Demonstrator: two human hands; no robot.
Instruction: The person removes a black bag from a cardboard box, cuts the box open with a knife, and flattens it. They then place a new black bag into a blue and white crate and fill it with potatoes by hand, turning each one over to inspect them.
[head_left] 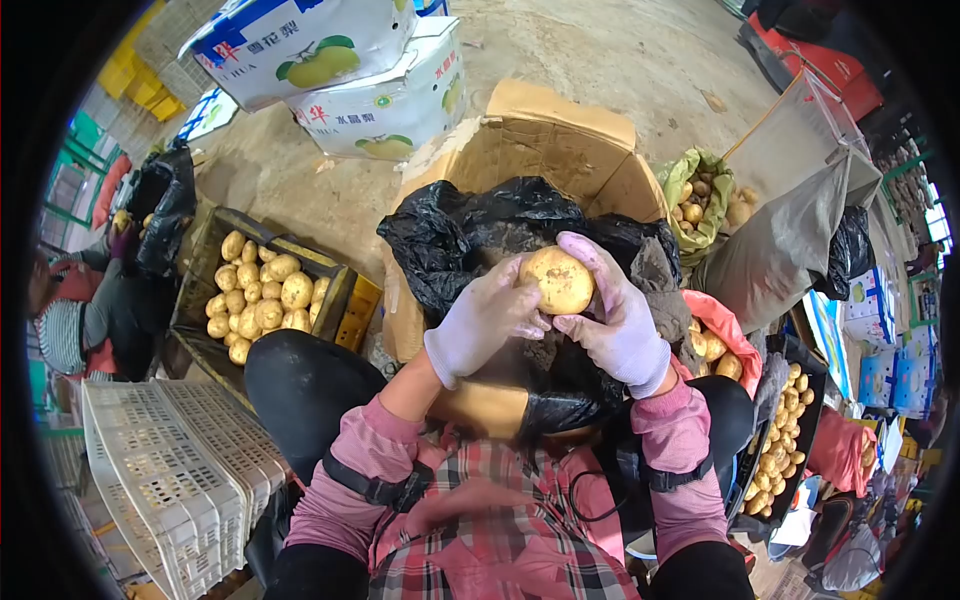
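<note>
Gloved left hand [483,318] and gloved right hand [617,318] both wrapped around one potato [557,281], held between them, above the black bag [450,235] in the cardboard box [560,135]. Probably hard, a bit heavy, dusty, not slippery. Best held round the middle, as now. More potatoes in the crate [335,290] off past the left hand.

The potato's [557,281] underside hides behind gloved fingers [520,318]; the black bag [450,235] conceals the carton's [545,145] contents.
</note>
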